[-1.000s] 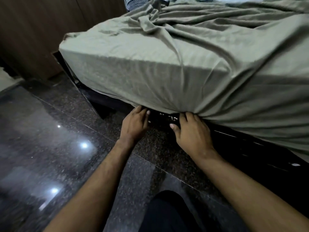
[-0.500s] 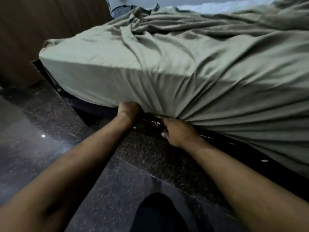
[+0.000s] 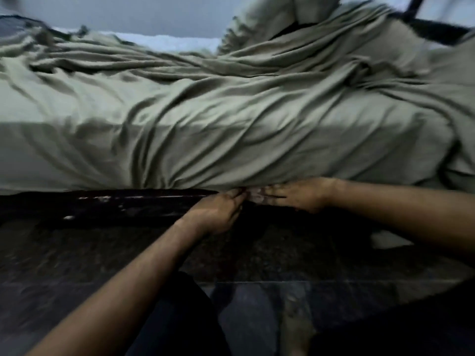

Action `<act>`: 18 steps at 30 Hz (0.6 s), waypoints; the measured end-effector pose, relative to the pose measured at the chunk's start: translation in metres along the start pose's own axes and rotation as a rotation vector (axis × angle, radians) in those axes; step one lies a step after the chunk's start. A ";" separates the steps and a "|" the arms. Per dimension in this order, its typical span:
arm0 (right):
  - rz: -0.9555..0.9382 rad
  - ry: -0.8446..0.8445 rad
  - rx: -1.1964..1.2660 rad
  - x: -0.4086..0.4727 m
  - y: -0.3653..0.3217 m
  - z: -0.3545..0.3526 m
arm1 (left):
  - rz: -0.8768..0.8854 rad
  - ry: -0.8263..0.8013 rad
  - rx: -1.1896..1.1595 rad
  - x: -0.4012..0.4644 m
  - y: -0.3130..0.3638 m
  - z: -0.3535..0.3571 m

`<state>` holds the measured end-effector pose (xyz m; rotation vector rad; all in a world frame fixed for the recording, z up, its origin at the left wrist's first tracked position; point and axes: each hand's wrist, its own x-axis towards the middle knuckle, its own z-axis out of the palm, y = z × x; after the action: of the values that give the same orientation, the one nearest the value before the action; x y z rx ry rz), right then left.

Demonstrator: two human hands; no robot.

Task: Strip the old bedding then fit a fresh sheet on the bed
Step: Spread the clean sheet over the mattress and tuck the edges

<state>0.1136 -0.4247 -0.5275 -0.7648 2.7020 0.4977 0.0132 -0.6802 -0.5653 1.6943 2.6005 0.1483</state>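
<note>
A wrinkled sage-green sheet [image 3: 231, 119] covers the mattress and hangs down its near side. Its lower edge bunches where the mattress meets the dark bed frame [image 3: 115, 204]. My left hand [image 3: 218, 213] reaches up to that edge, and its straight fingers touch the sheet's hem. My right hand [image 3: 295, 197] lies flat along the same edge from the right, with its fingers spread and pointing left against the fabric. The view is blurred, so the fingertips are hard to make out.
A pillow [image 3: 270, 19] in matching green leans at the far side, and a black rail [image 3: 424, 24] stands at the top right. Bare white mattress [image 3: 167, 41] shows at the back. Below is the dark polished stone floor [image 3: 77, 265], with my knee [image 3: 174, 317], my foot [image 3: 295, 330] and a pale object [image 3: 390, 242].
The view has swung from the bed's corner to its long side. Both hands have moved right along the lower edge of the sheet and are close together.
</note>
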 end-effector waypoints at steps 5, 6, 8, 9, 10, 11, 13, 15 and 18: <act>0.395 -0.273 0.219 -0.116 0.029 0.033 | 0.161 -0.048 0.016 0.075 0.065 0.015; 0.462 -0.280 0.243 -0.140 0.031 0.046 | 0.207 -0.049 0.037 0.090 0.078 0.018; 0.540 -0.262 0.279 -0.170 0.031 0.067 | 0.243 -0.027 0.055 0.108 0.097 0.023; 0.549 -0.250 0.287 -0.181 0.030 0.076 | 0.245 -0.021 0.042 0.118 0.109 0.025; 0.562 -0.241 0.295 -0.185 0.028 0.082 | 0.238 -0.002 0.020 0.125 0.117 0.026; 0.572 -0.217 0.295 -0.188 0.025 0.089 | 0.234 0.021 -0.007 0.132 0.126 0.029; 0.601 -0.074 0.273 -0.183 0.014 0.101 | 0.205 0.110 -0.031 0.137 0.139 0.034; 0.643 0.093 0.246 -0.174 0.006 0.117 | 0.125 0.196 -0.036 0.136 0.147 0.041; 0.751 0.272 0.296 -0.164 0.003 0.131 | 0.019 0.181 0.006 0.132 0.163 0.049</act>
<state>0.2696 -0.2958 -0.5848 0.3106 3.1583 0.1270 0.1119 -0.4913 -0.5944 1.7861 2.7129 0.3081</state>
